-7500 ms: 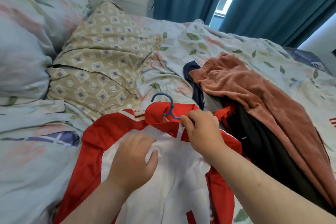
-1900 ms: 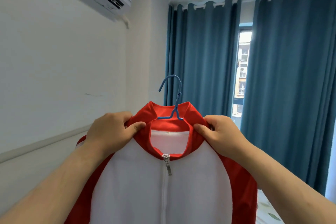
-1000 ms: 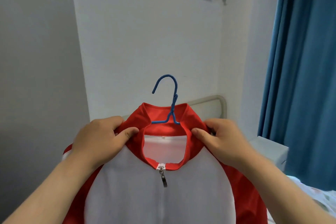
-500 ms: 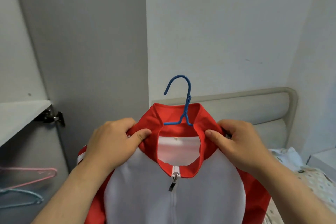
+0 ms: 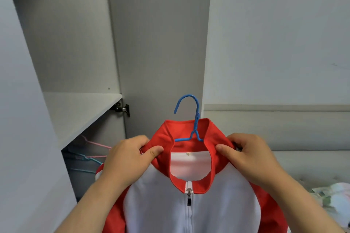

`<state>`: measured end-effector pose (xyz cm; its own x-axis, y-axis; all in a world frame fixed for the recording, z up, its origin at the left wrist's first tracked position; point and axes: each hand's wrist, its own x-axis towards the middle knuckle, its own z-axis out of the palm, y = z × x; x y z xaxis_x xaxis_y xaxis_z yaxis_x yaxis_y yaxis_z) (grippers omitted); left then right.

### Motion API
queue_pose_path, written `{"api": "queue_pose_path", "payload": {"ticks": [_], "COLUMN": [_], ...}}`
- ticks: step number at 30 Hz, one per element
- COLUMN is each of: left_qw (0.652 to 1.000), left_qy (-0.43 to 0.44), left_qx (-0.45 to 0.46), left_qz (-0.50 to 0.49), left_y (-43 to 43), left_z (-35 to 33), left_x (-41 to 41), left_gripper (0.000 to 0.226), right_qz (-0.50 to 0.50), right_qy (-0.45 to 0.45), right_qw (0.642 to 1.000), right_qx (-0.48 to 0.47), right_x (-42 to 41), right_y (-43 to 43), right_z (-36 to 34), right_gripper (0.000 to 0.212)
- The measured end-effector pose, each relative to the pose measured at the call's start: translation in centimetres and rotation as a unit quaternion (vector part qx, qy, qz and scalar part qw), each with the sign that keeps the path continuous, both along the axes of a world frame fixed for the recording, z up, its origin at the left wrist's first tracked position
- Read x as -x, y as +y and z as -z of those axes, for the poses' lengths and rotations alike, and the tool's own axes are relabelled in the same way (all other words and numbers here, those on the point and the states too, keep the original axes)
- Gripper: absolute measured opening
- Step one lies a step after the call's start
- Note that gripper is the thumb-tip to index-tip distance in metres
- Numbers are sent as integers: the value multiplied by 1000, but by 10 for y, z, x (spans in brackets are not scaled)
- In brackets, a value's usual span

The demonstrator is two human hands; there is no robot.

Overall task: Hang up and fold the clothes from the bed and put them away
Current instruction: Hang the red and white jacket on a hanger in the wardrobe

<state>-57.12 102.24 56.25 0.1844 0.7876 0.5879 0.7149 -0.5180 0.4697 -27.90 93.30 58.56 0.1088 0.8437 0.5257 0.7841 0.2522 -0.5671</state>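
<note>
Pinching the red-and-white zip jacket [image 5: 189,206] at centre frame, your left hand [image 5: 128,159] and right hand [image 5: 248,157] each grip a shoulder beside the collar; it looks light, soft and slippery on its blue hanger [image 5: 196,119], so hold there or take the hook. Watch the wardrobe shelf [image 5: 79,111] at left and the empty hangers [image 5: 91,155] beneath, likely snags.

A grey wardrobe shelf [image 5: 79,109] juts out at the left; beneath it pink and teal hangers [image 5: 91,155] hang in shadow, their rail hidden. At the lower right, the bed [image 5: 284,161] carries rumpled floral bedding [image 5: 333,193]
</note>
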Motion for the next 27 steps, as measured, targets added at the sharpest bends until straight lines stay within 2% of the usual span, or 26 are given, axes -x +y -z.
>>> {"api": "queue_pose_path", "payload": {"ticks": [7, 10, 13, 18, 27], "left_qw": [998, 998, 997, 995, 991], "left_qy": [6, -5, -18, -49, -16], "left_qx": [21, 47, 46, 25, -30], "left_qz": [-54, -51, -65, -89, -130], "left_y": [-28, -30, -24, -2, 31], "left_z": [20, 29, 37, 51, 67], "left_x": [20, 29, 34, 42, 34], "left_gripper": [48, 40, 34, 46, 52], "right_qz": [-27, -37, -33, -31, -41], "right_qy": [42, 49, 45, 51, 56], "right_qw": [998, 997, 997, 996, 996], "right_qx": [34, 46, 56, 63, 54], "right_x": [22, 31, 40, 54, 51], "right_y": [-6, -5, 3, 34, 86], "right_z": [24, 33, 37, 42, 58], "right_gripper": [29, 21, 27, 30, 40]}}
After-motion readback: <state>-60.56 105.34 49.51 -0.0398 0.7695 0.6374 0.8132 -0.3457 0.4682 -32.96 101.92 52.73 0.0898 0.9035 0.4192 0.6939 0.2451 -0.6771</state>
